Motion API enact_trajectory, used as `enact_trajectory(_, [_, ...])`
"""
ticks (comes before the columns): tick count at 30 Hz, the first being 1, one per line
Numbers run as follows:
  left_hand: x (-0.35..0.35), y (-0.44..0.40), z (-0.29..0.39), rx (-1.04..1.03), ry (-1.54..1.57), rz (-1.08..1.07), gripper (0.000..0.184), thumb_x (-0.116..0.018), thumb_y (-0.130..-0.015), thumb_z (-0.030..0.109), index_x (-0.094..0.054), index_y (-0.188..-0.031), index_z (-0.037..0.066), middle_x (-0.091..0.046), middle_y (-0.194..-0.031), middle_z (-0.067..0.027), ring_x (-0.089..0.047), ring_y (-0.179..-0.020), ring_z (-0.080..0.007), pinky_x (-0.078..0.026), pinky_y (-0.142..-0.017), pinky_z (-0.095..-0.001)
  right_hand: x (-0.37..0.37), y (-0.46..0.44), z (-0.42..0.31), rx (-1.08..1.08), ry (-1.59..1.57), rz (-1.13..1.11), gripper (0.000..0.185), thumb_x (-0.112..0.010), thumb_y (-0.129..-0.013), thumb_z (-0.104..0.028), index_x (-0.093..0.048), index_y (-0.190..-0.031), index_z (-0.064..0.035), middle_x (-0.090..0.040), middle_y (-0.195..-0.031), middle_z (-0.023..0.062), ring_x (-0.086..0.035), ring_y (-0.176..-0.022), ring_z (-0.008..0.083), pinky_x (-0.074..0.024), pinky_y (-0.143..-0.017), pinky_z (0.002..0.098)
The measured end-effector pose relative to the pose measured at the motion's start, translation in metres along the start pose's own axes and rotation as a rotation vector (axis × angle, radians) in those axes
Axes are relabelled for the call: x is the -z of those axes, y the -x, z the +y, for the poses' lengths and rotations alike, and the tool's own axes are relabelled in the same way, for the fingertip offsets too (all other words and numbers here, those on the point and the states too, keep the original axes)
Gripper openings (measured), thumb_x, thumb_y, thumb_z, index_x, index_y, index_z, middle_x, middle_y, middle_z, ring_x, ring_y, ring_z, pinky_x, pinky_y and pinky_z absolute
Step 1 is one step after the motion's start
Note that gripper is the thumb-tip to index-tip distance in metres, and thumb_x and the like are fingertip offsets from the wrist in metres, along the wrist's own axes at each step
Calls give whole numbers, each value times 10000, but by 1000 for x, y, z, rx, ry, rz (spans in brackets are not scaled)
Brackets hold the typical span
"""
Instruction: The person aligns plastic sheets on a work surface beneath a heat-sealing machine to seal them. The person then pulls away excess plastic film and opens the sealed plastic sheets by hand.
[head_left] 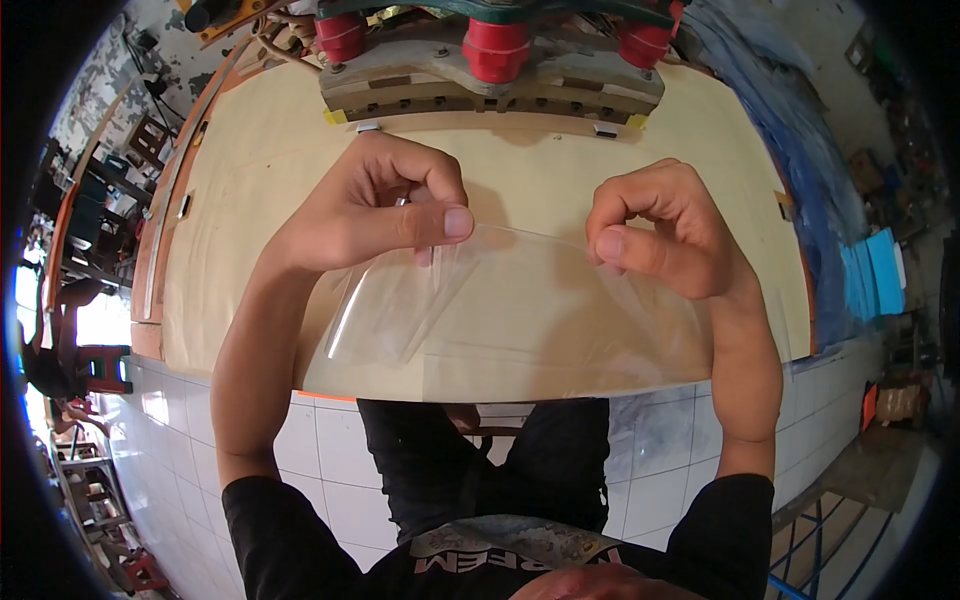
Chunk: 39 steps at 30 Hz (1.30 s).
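A clear, flexible plastic sheet (520, 290) hangs between my two hands above the cream-covered table (260, 130). My left hand (405, 200) pinches its upper left corner between thumb and fingers. At the upper right edge, the thumb and curled index finger of my right hand (660, 225) are closed on the sheet. The plastic bends down at both sides and shows bright reflections at the left. Its lower edge is hard to make out against the table top.
A heavy metal machine head (490, 85) with red fittings (496, 50) stands at the table's far side. Blue plastic sheeting (790, 170) lies along the right. A red stool (104, 369) is on the tiled floor at the left.
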<state>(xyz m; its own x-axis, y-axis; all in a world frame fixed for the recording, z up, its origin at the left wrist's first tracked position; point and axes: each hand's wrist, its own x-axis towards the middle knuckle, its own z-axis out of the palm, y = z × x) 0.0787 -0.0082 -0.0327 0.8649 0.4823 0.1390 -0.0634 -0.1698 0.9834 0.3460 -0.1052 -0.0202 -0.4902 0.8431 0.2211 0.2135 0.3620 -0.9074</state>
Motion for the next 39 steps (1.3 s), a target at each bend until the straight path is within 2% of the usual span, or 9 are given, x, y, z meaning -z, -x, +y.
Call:
enact_trajectory(7, [1, 1, 0, 6, 33, -24, 173, -665, -827, 109, -607, -720, -14, -590, -700, -92, -552, -559, -130, -453, -505, -259, 1, 1, 0, -72, -53, -31, 165, -598, -870, -113, -633, -786, 24, -623, -699, 23, -536, -652, 69, -432, -609, 233])
enact_trajectory(11, [2, 3, 4, 29, 65, -52, 179, -671, -826, 114, -618, -739, -34, -602, -712, -97, -570, -549, -133, -466, -494, -249, -2, -1, 1, -16, 1, -29, 167, -607, -874, -119, -632, -790, 24, -618, -696, 16, -529, -640, 68, -429, -597, 232])
enact_trajectory(14, [2, 4, 12, 127, 78, -108, 196, -682, -824, 126, -639, -779, -60, -630, -748, -117, -601, -570, -138, -480, -497, -239, -5, -2, 2, 10, 66, -2, 167, -574, -832, -119, -590, -708, -8, -609, -641, 40, -539, -568, 102, -423, -540, 257])
enact_trajectory(17, [1, 4, 12, 225, 22, -186, 246, -694, -825, 152, -666, -858, -90, -661, -801, -148, -640, -611, -156, -500, -516, -240, -5, -1, 4, -13, 62, -43, 167, -621, -874, -133, -635, -796, 14, -621, -697, 11, -530, -645, 67, -428, -594, 233])
enact_trajectory(22, [2, 4, 1, 118, 92, -310, 395, -703, -832, 217, -659, -1062, -102, -684, -859, -172, -675, -695, -176, -542, -584, -273, -8, -2, 5, -27, 91, -51, 173, -622, -875, -139, -634, -800, 16, -611, -687, 14, -521, -645, 64, -423, -592, 231])
enact_trajectory(29, [3, 5, 4, 165, 31, -380, 453, -680, -863, 261, -626, -1163, -74, -694, -886, -160, -673, -706, -171, -550, -623, -279, -17, -9, 7, -127, 115, -92, 173, -611, -880, -139, -631, -806, 16, -569, -644, 17, -470, -611, 71, -395, -559, 248])
enact_trajectory(32, [4, 7, 7, 183, 15, -366, 451, -673, -872, 250, -614, -1184, -71, -698, -897, -156, -675, -704, -172, -547, -630, -276, -23, -16, -4, -140, 272, -158, 151, -617, -861, -131, -624, -800, 7, -538, -612, 48, -444, -575, 96, -384, -547, 264])
enact_trajectory(37, [8, 9, 5, 207, 22, -408, 427, -700, -867, 240, -628, -1160, -63, -701, -913, -156, -674, -701, -168, -548, -631, -269, -35, -33, -24, -86, 429, -167, 128, -612, -827, -126, -628, -810, 0, -592, -652, 130, -540, -565, 244, -426, -567, 344])
enact_trajectory(39, [8, 11, 7, 194, -8, -408, 402, -711, -863, 229, -641, -1133, -61, -704, -898, -150, -672, -688, -165, -545, -617, -266, -38, -40, -30, -76, 476, -161, 128, -610, -831, -130, -632, -817, -4, -603, -666, 140, -559, -588, 265, -433, -578, 360])
